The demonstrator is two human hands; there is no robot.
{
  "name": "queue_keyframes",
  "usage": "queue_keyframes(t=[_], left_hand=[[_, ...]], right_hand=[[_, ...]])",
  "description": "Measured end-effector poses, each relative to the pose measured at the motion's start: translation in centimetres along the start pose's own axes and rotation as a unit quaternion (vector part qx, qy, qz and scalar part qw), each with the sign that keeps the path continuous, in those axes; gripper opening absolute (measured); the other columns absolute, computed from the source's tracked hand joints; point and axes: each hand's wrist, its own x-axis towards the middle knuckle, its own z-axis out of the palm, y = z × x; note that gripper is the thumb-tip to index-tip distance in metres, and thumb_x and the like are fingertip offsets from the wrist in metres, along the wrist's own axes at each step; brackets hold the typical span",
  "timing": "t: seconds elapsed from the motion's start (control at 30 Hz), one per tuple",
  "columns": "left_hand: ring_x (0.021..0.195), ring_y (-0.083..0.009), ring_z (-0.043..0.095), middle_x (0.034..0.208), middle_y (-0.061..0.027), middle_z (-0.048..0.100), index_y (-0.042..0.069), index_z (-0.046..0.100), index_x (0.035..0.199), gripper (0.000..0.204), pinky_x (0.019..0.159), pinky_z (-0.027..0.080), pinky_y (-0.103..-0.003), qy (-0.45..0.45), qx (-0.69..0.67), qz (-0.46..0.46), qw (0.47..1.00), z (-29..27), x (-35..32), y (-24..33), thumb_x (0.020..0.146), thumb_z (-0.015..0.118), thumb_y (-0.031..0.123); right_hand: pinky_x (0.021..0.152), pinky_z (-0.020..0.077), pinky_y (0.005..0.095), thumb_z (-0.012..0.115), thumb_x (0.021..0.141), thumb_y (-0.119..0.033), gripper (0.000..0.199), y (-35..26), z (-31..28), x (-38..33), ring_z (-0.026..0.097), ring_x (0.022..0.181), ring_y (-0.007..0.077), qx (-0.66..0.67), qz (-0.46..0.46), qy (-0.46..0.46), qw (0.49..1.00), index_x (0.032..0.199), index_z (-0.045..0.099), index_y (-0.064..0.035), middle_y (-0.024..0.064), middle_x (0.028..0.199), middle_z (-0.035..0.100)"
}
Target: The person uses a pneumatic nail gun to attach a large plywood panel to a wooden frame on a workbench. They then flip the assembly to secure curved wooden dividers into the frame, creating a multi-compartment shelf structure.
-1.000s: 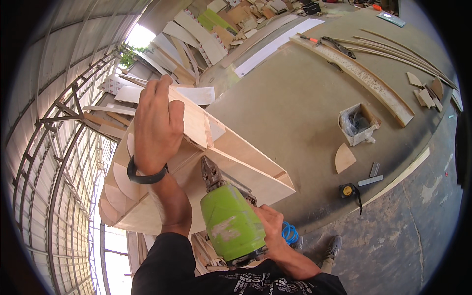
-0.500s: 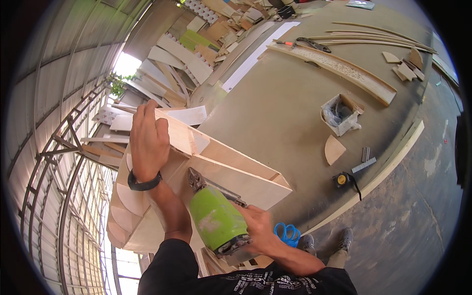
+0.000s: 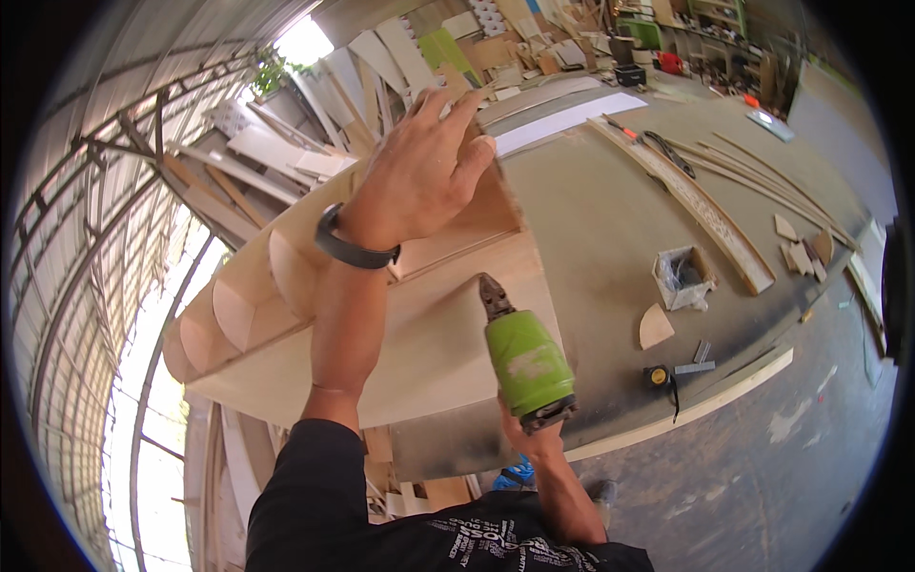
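Atop the plywood frame [image 3: 410, 334], left hand [image 3: 419, 176] spread flat, right hand [image 3: 536, 440] gripping green drill [image 3: 522, 357]

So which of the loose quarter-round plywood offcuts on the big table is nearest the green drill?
The fan-shaped offcut beside the small open box, right of the drill; the other offcuts lie farther out, near the table's right edge.

A curved plywood frame [image 3: 419, 334] — pale, with rounded rib panels set along its left side — lies tilted across the middle. A green drill [image 3: 524, 357] stands nearly upright against its broad lower panel — dark nose touching the wood near the right edge.
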Motion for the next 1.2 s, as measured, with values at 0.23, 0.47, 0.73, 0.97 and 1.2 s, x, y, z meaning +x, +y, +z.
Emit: queue_keyframes(t=[0.23,0.47,0.73,0.97,1.2], left_hand=[[0.123,-0.0419,0.058,0.132,-0.0249,0.064,0.001,0.064,0.13,0.042,0.105,0.046,-0.045,-0.022,0.188,-0.159,0.969,-9.1,-6.3,-11.1,0.104,0.052,0.032],[0.109,-0.0386,0.064,0.115,-0.0252,0.069,-0.005,0.065,0.114,0.064,0.097,0.048,-0.042,-0.074,-0.149,-0.178,0.97,-3.9,-6.8,-14.1,0.102,0.048,0.055],[0.102,-0.0407,0.072,0.107,-0.0278,0.073,0.015,0.076,0.114,0.055,0.093,0.052,-0.057,-0.07,0.001,-0.188,0.98,-1.6,-6.6,-11.5,0.097,0.049,0.06],[0.089,-0.0413,0.071,0.091,-0.0185,0.073,0.014,0.073,0.108,0.029,0.076,0.053,-0.057,-0.026,0.204,-0.066,0.977,-1.8,-8.1,-10.3,0.1,0.05,0.03],[0.084,-0.0406,0.07,0.088,-0.0173,0.071,0.013,0.071,0.11,0.023,0.071,0.054,-0.055,0.02,0.241,-0.003,0.97,-0.8,-8.2,-10.9,0.098,0.053,0.02]], right_hand=[[0.059,0.0437,0.0381,0.064,0.104,-0.018,0.019,0.7,2.8,-3.4,0.053,0.064,0.0178,-0.086,-0.038,-0.072,0.993,0.09,0.066,-0.005,0.0045,0.07,0.057],[0.053,0.0391,0.0356,0.062,0.106,-0.023,0.028,0.0,5.8,-4.5,0.048,0.057,0.0127,-0.11,-0.036,-0.081,0.99,0.083,0.06,-0.0068,0.0002,0.064,0.051],[0.067,0.0512,0.0415,0.069,0.093,-0.007,0.006,-1.8,6.0,-3.4,0.065,0.077,0.0301,-0.056,0.049,-0.063,0.995,0.097,0.072,-0.004,0.0118,0.087,0.07],[0.052,0.0408,0.0326,0.064,0.103,-0.021,0.031,-2.0,6.7,-3.9,0.052,0.055,0.0121,-0.082,-0.009,-0.031,0.996,0.076,0.063,-0.0064,0.0002,0.062,0.055],[0.05,0.0395,0.0325,0.061,0.104,-0.012,0.025,-2.5,6.6,-3.9,0.049,0.054,0.0123,-0.052,0.029,-0.055,0.997,0.08,0.064,-0.0048,0.0005,0.062,0.055]])
